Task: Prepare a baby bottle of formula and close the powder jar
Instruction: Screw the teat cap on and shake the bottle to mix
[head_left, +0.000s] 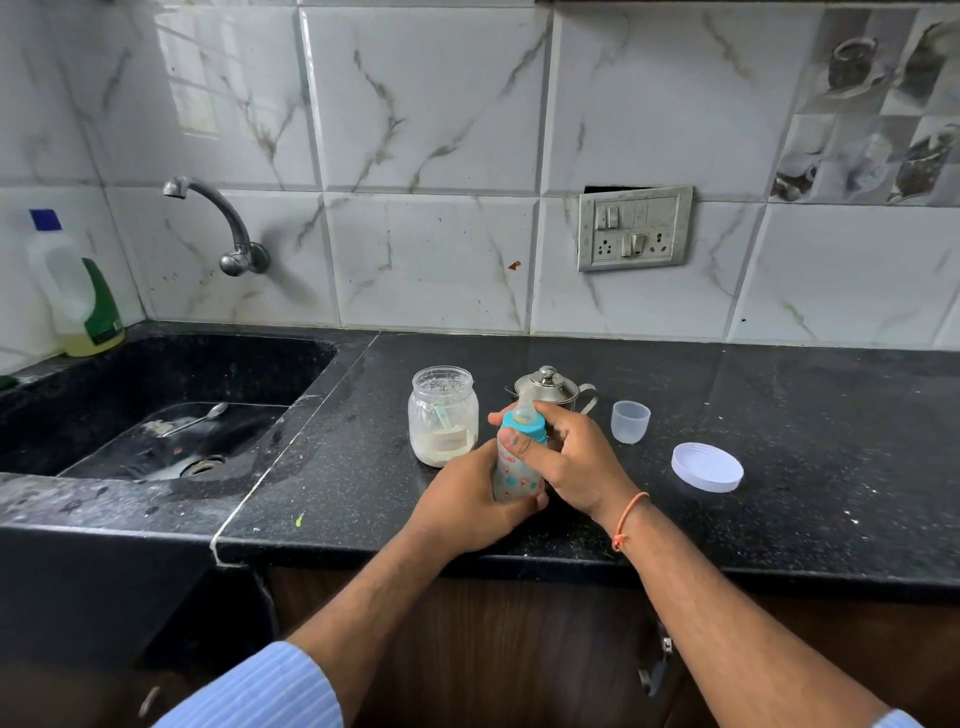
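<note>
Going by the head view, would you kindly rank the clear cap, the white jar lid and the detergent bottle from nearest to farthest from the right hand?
From the right hand:
1. Clear cap, just right, behind.
2. White jar lid, further right.
3. Detergent bottle, far left beyond the sink.

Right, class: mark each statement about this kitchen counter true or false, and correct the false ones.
1. Both hands hold the baby bottle. True: left hand grips its base, right hand its teal collar.
2. The powder jar is closed. False: it is open; its white lid lies on the counter.
3. A spoon lies in the sink. True.
4. The clear cap covers the bottle's teat. False: it stands apart on the counter.
</note>
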